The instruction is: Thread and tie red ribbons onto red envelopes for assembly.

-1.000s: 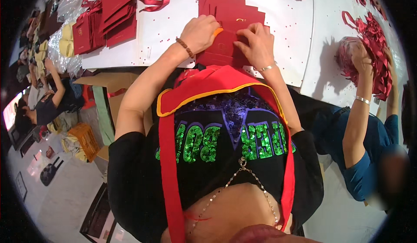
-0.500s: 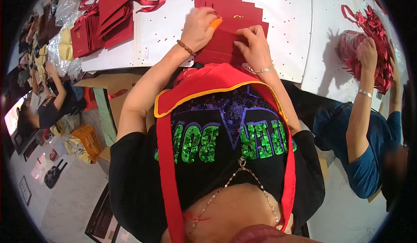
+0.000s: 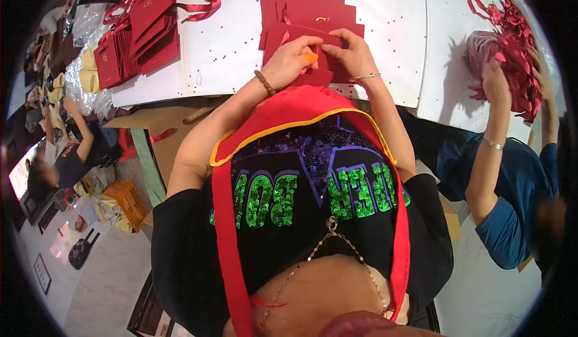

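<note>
A dark red paper bag point(image 3: 301, 34), lying flat with a red ribbon at its far edge, is held between my two hands at the table's near edge. My left hand point(image 3: 292, 61), with an orange cover on one finger, pinches at the bag's middle; a bit of pink-red ribbon shows by its fingertips. My right hand point(image 3: 350, 54) grips the bag's right side, thumb toward the left hand. Just beyond lie several overlapping red bags point(image 3: 337, 12) with gold print. My fingers partly hide the held bag's near part.
Stacks of red bags point(image 3: 117, 57) with ribbons point(image 3: 201, 6) lie at the far left of the white table point(image 3: 223, 66), which is dotted with small red bits. At the right, a co-worker's hands point(image 3: 497, 84) hold a bundle of red ribbons point(image 3: 515, 54). A cardboard box point(image 3: 162, 120) stands below the table edge.
Both hands have drawn closer together, the left moving down and right. One bag is now raised off the others between them. The co-worker's nearer hand has shifted down the ribbon bundle.
</note>
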`<state>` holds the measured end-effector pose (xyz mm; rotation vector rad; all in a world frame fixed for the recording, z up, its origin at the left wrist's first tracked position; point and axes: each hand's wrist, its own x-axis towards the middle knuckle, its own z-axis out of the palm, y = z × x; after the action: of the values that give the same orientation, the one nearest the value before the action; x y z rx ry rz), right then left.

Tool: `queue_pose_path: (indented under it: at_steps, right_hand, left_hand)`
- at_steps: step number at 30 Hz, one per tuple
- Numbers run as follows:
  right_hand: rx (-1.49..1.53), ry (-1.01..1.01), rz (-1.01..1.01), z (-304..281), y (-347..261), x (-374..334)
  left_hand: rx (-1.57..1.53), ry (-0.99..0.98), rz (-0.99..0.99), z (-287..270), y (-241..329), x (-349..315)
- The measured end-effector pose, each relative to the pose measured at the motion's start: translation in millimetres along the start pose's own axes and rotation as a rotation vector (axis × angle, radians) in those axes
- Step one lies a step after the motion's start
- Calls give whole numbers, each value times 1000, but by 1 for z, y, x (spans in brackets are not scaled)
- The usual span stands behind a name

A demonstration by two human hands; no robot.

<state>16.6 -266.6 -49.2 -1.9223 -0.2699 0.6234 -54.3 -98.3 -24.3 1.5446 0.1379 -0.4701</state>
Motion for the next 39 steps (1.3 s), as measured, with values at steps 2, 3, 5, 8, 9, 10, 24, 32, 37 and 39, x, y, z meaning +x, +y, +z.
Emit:
queue_pose_path:
  at_steps: [2,3,5,8,9,10,24,32,37,39]
  right_hand:
    - [45,-26,11,1,-2,1]
    - [46,-25,12,1,2,2]
    - [31,-19,1,4,10,5]
    - [-24,-21,-2,5,11,6]
    - [-23,-21,0,5,10,5]
    - [-26,-4,-27,6,9,3]
    - [-48,-4,5,8,5,4]
    - [-115,26,-44,6,-15,-6]
    - [-111,42,-35,8,-15,-8]
    - [-120,48,-33,9,-14,-8]
  left_hand:
    - [22,73,116,6,-6,1]
    - [80,141,86,8,-3,1]
    - [139,212,56,7,-3,3]
    - [-167,135,-18,-2,-8,9]
    - [-167,135,-19,-3,-8,9]
    - [-246,149,-42,-4,-8,8]
    - [39,428,27,1,-6,5]
    - [608,492,200,10,-6,12]
    - [441,517,161,12,-4,11]
    - [380,506,133,14,-1,11]
